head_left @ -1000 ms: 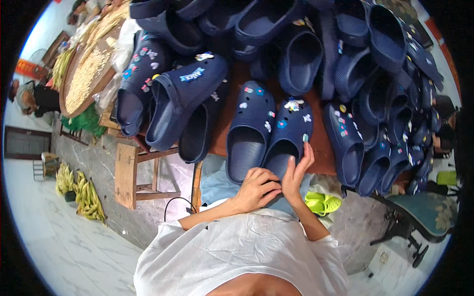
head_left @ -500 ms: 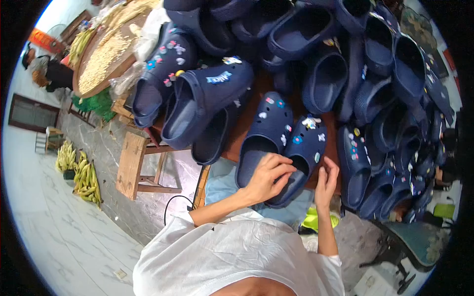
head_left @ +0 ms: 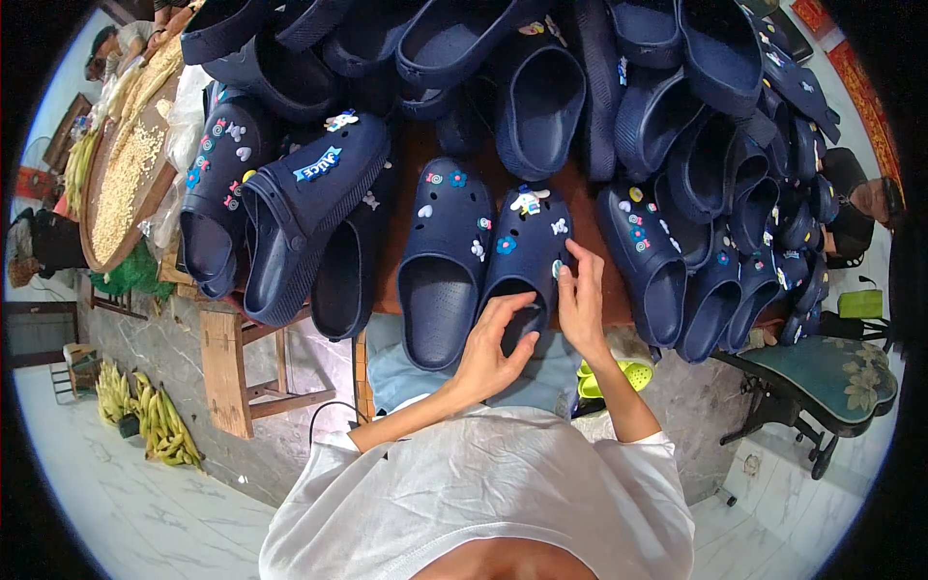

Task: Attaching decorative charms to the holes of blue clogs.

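Note:
Two navy clogs with colourful charms lie side by side, toes away from me, at the table's near edge. The left clog [head_left: 443,222] has no hand on it. My left hand [head_left: 491,356] is at the opening of the right clog [head_left: 527,224], its fingers curved and thumb apart, with nothing visible between them. Along that clog's right side, my right hand [head_left: 582,300] has its fingers stretched up, the tips by a small round charm [head_left: 557,270]. Whether they press on the charm I cannot tell.
Many more navy clogs [head_left: 536,111] are piled across the brown table [head_left: 404,184]. A wooden stool [head_left: 224,372] stands at the left, a dark padded chair [head_left: 817,382] at the right. A lime-green clog [head_left: 628,377] lies below the table. Other people are at the far left and right.
The view has turned, so the table looks straighter. My right hand has come up to the clog's side near the round charm. My left hand's thumb and fingers have spread wider.

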{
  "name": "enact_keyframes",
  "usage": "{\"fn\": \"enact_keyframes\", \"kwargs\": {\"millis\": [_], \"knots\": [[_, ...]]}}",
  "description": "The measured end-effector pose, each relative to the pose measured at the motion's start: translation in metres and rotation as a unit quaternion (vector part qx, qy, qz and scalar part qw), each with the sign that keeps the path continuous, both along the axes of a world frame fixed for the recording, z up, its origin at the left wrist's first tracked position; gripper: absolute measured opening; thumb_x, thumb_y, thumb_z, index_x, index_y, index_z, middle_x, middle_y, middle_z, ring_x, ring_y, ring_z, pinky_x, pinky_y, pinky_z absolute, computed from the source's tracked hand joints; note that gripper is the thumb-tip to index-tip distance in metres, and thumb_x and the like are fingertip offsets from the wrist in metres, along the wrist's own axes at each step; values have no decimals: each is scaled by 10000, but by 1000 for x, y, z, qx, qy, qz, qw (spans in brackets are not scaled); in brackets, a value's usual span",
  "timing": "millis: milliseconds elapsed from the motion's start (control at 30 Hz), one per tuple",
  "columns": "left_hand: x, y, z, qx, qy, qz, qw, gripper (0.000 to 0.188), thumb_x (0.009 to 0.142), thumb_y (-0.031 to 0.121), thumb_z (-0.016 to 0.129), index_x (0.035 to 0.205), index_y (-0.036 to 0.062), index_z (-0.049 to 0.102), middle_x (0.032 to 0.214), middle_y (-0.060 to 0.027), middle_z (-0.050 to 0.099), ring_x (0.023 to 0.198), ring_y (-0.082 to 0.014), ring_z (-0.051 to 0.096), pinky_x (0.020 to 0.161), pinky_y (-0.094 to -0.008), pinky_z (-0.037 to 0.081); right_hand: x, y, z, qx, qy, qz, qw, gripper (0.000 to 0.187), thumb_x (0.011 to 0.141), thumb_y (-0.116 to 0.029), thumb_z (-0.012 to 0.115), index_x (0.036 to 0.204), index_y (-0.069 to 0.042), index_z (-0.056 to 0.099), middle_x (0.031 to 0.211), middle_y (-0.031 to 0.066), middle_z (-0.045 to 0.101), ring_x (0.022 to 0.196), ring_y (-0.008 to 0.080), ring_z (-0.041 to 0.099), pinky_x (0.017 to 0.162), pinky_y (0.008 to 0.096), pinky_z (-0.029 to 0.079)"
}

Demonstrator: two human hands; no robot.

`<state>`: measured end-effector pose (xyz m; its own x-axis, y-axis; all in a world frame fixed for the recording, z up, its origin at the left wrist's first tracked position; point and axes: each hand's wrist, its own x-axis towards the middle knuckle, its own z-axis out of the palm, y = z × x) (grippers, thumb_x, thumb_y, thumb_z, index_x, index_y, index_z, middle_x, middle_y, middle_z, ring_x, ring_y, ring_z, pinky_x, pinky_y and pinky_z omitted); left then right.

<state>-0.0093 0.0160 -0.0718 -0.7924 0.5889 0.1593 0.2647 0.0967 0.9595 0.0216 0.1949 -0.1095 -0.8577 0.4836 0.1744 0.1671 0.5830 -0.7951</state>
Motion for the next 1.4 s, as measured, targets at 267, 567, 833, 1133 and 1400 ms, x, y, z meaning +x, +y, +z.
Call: {"fn": "enact_keyframes", "kwargs": {"millis": [267, 567, 833, 1133, 1400], "knots": [[-17, -16, 9, 38, -160, -22, 986, 332, 859, 45, 671, 1176, -22, 601, 1041, -168, 677, 930, -259, 669, 838, -344, 515, -1, -8, 0, 25, 4, 21, 999, 374, 967, -102, 493, 1321, 18, 475, 1276, 238, 454, 1207, 380, 459, 1047, 440, 352], [-80, -105, 68, -101, 347, 408, 838, 306, 783, -32, 660, 1085, 1, 626, 1094, -149, 621, 1044, -306, 580, 940, -394, 443, 0, -7, 7, 5, 3, 48, 999, 376, 1025, -155, 448, 1355, 25, 458, 1322, 213, 440, 1242, 337, 452, 1058, 409, 349], [-102, -125, 76, -213, 250, 416, 848, 426, 810, -8, 683, 1229, -1, 601, 1075, -145, 623, 1019, -274, 620, 896, -354, 477, -1, -8, 8, 7, -10, 49, 999, 378, 1028, -163, 448, 1352, 31, 457, 1321, 209, 439, 1234, 334, 457, 1067, 408, 342], [-90, -119, 71, -164, 212, 421, 867, 372, 785, -77, 658, 1141, 29, 661, 909, -103, 628, 860, -212, 638, 784, -305, 494, 0, -9, 9, 5, -22, 44, 999, 380, 1025, -158, 452, 1356, 28, 452, 1332, 217, 439, 1257, 341, 445, 1067, 402, 339], [-90, -126, 67, -153, 219, 419, 868, 376, 789, -77, 661, 1153, 15, 654, 925, -105, 627, 871, -210, 632, 800, -298, 488, 0, -13, 8, 8, -21, 37, 999, 381, 1026, -165, 451, 1360, 18, 450, 1336, 217, 437, 1251, 335, 449, 1061, 401, 344]]}}
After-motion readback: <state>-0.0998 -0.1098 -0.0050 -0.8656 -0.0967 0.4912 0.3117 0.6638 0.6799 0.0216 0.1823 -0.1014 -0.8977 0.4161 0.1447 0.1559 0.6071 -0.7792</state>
